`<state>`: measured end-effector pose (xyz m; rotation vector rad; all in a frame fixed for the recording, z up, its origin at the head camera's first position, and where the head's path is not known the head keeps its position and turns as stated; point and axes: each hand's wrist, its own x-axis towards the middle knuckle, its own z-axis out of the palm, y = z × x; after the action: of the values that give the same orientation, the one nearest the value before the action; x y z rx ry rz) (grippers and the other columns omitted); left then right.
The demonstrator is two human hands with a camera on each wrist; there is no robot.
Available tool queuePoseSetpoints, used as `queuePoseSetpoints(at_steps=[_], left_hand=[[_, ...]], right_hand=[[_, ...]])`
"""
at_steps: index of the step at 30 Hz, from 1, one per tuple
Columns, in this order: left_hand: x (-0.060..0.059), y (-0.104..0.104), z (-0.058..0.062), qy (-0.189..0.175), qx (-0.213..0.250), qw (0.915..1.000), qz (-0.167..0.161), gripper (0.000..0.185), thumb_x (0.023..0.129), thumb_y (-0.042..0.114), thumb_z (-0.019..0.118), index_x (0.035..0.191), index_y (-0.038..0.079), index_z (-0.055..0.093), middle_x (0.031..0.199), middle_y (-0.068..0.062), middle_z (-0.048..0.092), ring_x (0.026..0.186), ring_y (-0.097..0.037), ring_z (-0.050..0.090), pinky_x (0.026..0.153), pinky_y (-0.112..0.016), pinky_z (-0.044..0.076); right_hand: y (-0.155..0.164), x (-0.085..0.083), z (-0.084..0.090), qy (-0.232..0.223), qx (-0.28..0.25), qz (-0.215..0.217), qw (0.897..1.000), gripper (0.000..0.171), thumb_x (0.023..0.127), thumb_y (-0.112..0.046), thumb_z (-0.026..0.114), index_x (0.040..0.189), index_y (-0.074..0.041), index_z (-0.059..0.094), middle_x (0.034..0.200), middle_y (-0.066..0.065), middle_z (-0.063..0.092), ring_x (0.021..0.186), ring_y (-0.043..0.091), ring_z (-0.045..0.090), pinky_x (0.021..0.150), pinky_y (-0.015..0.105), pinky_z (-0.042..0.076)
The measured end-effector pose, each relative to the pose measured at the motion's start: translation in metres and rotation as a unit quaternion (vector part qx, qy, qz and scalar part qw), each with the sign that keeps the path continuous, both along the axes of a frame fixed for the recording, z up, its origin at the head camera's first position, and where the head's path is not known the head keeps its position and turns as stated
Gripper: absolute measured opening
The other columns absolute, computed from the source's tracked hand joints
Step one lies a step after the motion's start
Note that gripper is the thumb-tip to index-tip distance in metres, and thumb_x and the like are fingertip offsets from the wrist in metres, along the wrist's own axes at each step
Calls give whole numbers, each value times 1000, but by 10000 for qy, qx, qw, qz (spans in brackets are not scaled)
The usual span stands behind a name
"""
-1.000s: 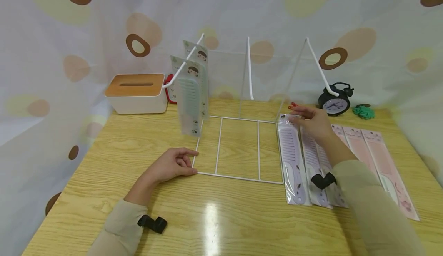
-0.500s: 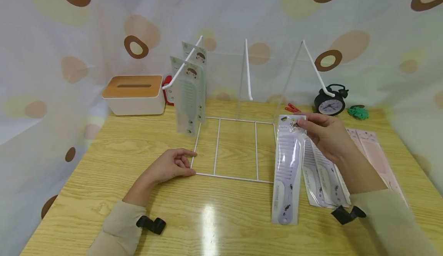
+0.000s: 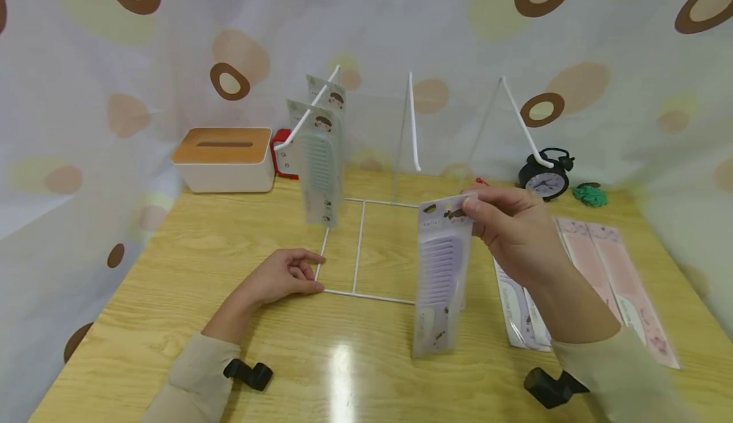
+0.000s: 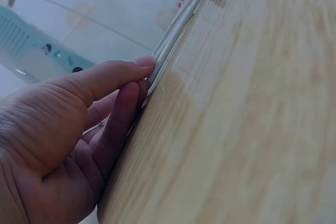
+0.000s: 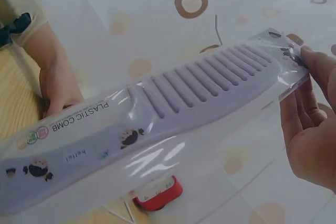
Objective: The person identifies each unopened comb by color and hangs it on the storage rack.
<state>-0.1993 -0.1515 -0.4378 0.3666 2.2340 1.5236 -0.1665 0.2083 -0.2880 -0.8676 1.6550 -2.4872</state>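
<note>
My right hand (image 3: 515,235) pinches the top of a clear packet with a purple comb (image 3: 438,277), which hangs upright above the right front of a white wire display rack (image 3: 361,245). In the right wrist view the comb (image 5: 194,93) fills the middle, its packet printed "PLASTIC COMB". My left hand (image 3: 286,273) holds the rack's front left corner; in the left wrist view thumb and fingers meet at the white wire (image 4: 170,45). Two packets with green combs (image 3: 317,168) hang on the rack's left hook. Its middle hook (image 3: 413,130) and right hook (image 3: 523,124) carry nothing.
More purple comb packets (image 3: 512,308) lie right of the rack, partly under my right arm, beside pink comb packets (image 3: 624,283). Behind stand a tissue box (image 3: 229,175), a red-edged clock (image 3: 283,156) and a black alarm clock (image 3: 544,178). A green scrunchie (image 3: 590,195) lies at the back right.
My right hand has picked up a purple comb packet from the table and carried it left, in front of the rack. My left hand stays at the rack's corner.
</note>
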Motion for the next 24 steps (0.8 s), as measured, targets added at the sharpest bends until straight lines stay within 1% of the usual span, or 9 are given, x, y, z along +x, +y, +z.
queuePoseSetpoints(at_steps=[2, 4, 7, 10, 12, 14, 17, 20, 24], left_hand=[[0, -2, -1, 21, -44, 10000, 16, 56, 81, 11, 83, 130, -2, 61, 85, -6, 62, 66, -10, 56, 67, -23, 50], [1, -3, -1, 48, -24, 10000, 0, 56, 81, 11, 83, 130, -3, 61, 85, -6, 62, 67, -10, 56, 67, -23, 50], [1, -2, -1, 75, 20, 10000, -22, 56, 80, 11, 83, 130, -3, 61, 85, -5, 63, 67, -8, 57, 67, -23, 50], [1, 0, -2, 90, 46, 9999, -25, 55, 80, 10, 83, 129, -3, 62, 84, -3, 63, 66, -7, 58, 66, -22, 51], [1, 0, -3, 97, 41, 9999, -20, 55, 80, 10, 83, 129, -3, 62, 84, -2, 64, 66, -7, 58, 66, -22, 50], [1, 0, -4, 99, 44, 9999, -34, 55, 80, 10, 83, 129, -3, 62, 84, -3, 64, 66, -8, 58, 66, -22, 50], [0, 0, -5, 72, 66, 9999, -44, 55, 80, 10, 83, 129, -3, 62, 84, -3, 64, 66, -8, 58, 67, -23, 50], [0, 0, -5, 49, 54, 10000, -37, 55, 80, 10, 83, 129, -3, 62, 84, -4, 63, 66, -9, 58, 67, -23, 50], [0, 0, -4, 44, 13, 10000, -14, 55, 80, 10, 83, 128, -2, 62, 84, -4, 63, 66, -9, 58, 67, -23, 50]], right_hand=[[-10, -2, 6, 61, -158, 55, 9998, 26, 96, 7, 57, 105, -5, 78, 99, 3, 74, 87, 12, 67, 73, 24, 56], [-19, -4, 13, 106, -260, -28, 9996, 24, 97, 5, 58, 105, -5, 79, 98, 4, 75, 87, 12, 69, 73, 25, 57], [-31, -4, 22, 54, -280, -339, 9990, 21, 96, 2, 61, 101, -6, 79, 95, 3, 76, 85, 12, 69, 71, 24, 57], [-39, -5, 29, -76, -110, -780, 9969, 19, 95, 0, 63, 96, -9, 80, 91, 1, 75, 82, 11, 68, 69, 25, 56], [-43, -5, 31, -170, 34, -1047, 9944, 18, 95, -1, 65, 94, -10, 80, 89, 0, 75, 81, 12, 66, 69, 25, 56], [-45, -6, 32, -267, 103, -1221, 9921, 19, 94, 0, 66, 92, -11, 80, 88, -1, 74, 80, 11, 65, 68, 25, 54], [-45, -7, 32, -301, 148, -1340, 9904, 19, 94, 0, 66, 90, -12, 81, 87, -1, 75, 79, 11, 64, 66, 24, 52], [-46, -6, 31, -228, 199, -1397, 9897, 19, 93, -1, 67, 90, -14, 81, 87, -2, 75, 79, 11, 64, 66, 24, 52], [-49, -6, 33, -81, 335, -1531, 9876, 20, 92, 1, 67, 89, -14, 80, 87, -2, 75, 79, 11, 65, 67, 26, 54]])
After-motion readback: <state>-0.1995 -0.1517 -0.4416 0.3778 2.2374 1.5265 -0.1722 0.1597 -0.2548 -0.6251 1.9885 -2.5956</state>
